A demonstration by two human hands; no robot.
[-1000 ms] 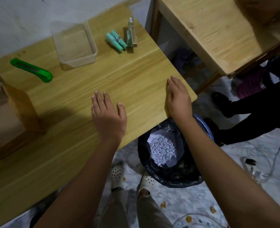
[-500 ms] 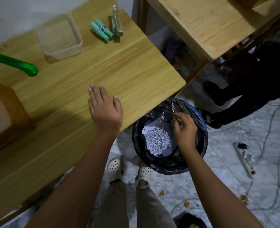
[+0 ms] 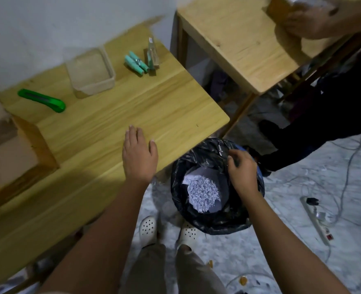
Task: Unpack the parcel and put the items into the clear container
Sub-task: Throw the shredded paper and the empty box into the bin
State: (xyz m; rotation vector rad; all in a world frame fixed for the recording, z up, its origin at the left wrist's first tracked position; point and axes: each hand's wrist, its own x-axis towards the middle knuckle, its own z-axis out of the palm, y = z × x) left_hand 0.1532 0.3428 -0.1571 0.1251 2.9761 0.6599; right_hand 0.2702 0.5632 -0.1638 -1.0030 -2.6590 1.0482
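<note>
Left hand flat on table, fingers spread, holding nothing. Right hand over bin just off table's near corner, fingers curled at bag rim; grip cannot tell. Clear container at table's far edge, empty. Teal tubes and small box beside it, green cutter on its other side.

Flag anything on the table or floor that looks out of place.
The clear container sits empty while the teal items and a small box lie on the table beside it. On the floor, orange scraps and cables are scattered around the bin.
</note>
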